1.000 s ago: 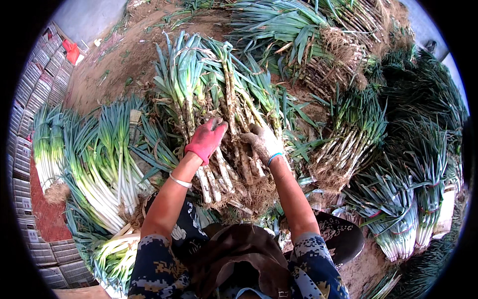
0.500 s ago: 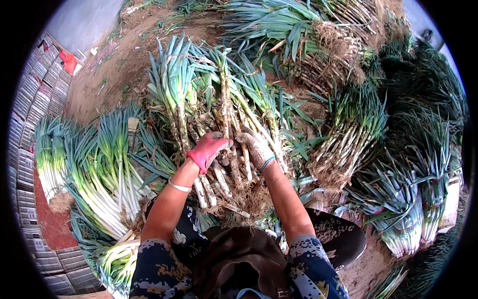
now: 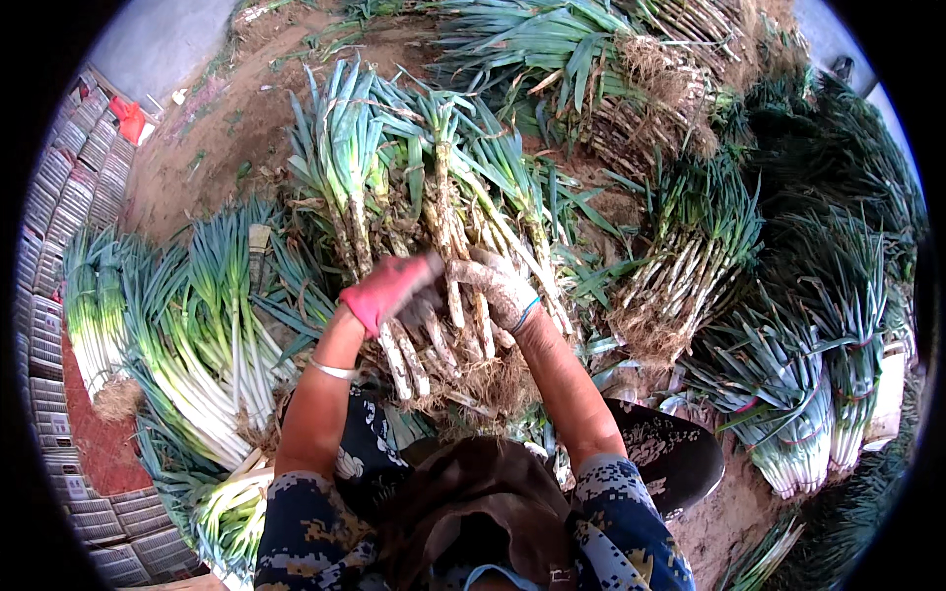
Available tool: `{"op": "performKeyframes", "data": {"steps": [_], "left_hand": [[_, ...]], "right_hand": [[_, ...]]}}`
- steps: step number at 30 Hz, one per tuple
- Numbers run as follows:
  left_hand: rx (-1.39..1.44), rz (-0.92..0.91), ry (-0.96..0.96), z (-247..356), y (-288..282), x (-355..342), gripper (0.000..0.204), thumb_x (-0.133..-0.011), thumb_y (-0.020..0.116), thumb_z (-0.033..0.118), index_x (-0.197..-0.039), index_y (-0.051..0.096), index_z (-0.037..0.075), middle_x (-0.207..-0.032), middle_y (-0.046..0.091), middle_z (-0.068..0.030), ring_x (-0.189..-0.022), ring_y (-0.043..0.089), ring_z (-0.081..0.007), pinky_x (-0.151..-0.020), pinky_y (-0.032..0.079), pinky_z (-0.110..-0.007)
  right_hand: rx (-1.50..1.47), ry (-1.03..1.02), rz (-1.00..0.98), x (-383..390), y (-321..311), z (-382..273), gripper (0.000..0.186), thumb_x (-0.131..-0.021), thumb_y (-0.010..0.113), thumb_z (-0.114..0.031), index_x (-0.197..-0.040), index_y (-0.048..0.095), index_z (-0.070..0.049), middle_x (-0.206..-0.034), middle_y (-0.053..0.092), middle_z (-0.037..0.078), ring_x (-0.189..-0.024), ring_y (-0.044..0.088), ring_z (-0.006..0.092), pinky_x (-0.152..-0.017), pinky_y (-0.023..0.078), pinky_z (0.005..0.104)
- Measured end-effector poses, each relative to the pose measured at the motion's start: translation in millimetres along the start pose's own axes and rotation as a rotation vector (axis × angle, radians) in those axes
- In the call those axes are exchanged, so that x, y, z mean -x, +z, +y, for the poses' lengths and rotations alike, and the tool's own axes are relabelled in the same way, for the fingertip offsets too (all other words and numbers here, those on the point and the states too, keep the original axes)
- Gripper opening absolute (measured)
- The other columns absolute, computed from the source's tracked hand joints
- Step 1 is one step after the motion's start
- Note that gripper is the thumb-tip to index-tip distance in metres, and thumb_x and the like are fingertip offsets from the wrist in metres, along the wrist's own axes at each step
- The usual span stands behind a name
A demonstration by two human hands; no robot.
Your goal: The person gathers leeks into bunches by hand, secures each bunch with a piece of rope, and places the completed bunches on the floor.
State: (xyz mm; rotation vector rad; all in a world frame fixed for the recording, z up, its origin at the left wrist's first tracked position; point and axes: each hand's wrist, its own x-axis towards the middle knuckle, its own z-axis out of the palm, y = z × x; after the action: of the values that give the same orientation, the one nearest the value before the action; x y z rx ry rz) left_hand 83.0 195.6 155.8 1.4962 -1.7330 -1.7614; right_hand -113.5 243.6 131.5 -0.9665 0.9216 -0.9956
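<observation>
Unpeeled green onions [image 3: 347, 177] with soil-caked stalks, brown outer skins and root ends lie heaped in front of me, leaves pointing away. My right hand [image 3: 501, 295], in a dirty pale glove, has its fingers closed on one soiled stalk [image 3: 442, 197] in the middle of the heap. My left hand [image 3: 389, 293], in a pink-red glove with dark, dirty fingers, is beside the same stalk. Motion smears its fingertips, so their grip is not clear. Tangled roots [image 3: 498, 384] hang at the near end of the heap, close to my lap.
Peeled, white-stemmed green onions [image 3: 232, 364] lie at the left, near a tied bundle [image 3: 99, 325]. More unpeeled onions [image 3: 685, 256] are at the right and far side [image 3: 641, 98]. Banded bundles [image 3: 788, 424] stand at the right. Stacked grey blocks [image 3: 54, 335] line the left edge.
Both hands have shifted slightly left. My left hand has turned, its fingertips now blurred and higher against the stalk. My right hand's fingers have moved onto the middle stalk.
</observation>
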Motion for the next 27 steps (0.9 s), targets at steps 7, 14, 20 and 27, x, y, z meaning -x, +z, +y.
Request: {"op": "performKeyframes", "data": {"steps": [7,14,20,27], "left_hand": [[0.150,0.065,0.502,-71,7,-40,0.046,-0.089,0.058,0.042,-0.118,0.060,0.006,-0.110,0.063,-0.0096,-0.097,0.059,-0.0184,-0.085,0.047,-0.032],[0.716,0.010,0.099,-51,15,-25,0.034,-0.092,0.051,0.032,-0.112,0.060,0.005,-0.103,0.063,-0.0034,-0.090,0.060,-0.0168,-0.078,0.051,-0.031],[0.832,-0.038,0.123,-62,12,-34,0.037,-0.095,0.044,0.031,-0.117,0.057,0.005,-0.101,0.065,-0.0103,-0.087,0.064,-0.0232,-0.082,0.052,-0.037],[0.375,0.150,0.153,-52,14,-32,0.039,-0.088,0.060,0.036,-0.110,0.060,0.003,-0.098,0.066,-0.0132,-0.083,0.066,-0.0216,-0.073,0.055,-0.037]], "right_hand": [[0.377,-0.114,0.125,-15,27,52,0.061,-0.081,0.065,-0.038,-0.122,0.052,0.006,-0.109,0.062,0.018,-0.098,0.058,0.0231,-0.089,0.044,0.0358],[0.153,-0.012,0.159,0,24,26,0.051,-0.087,0.058,-0.033,-0.118,0.054,0.008,-0.107,0.062,0.012,-0.098,0.055,0.0179,-0.091,0.042,0.0303],[0.455,0.012,0.104,9,44,30,0.051,-0.084,0.058,-0.036,-0.113,0.056,0.006,-0.088,0.063,0.012,-0.083,0.058,0.0188,-0.080,0.046,0.0328],[0.802,-0.071,0.174,6,41,44,0.059,-0.089,0.054,-0.044,-0.119,0.049,0.006,-0.087,0.065,0.024,-0.086,0.064,0.0377,-0.077,0.048,0.0429]]}}
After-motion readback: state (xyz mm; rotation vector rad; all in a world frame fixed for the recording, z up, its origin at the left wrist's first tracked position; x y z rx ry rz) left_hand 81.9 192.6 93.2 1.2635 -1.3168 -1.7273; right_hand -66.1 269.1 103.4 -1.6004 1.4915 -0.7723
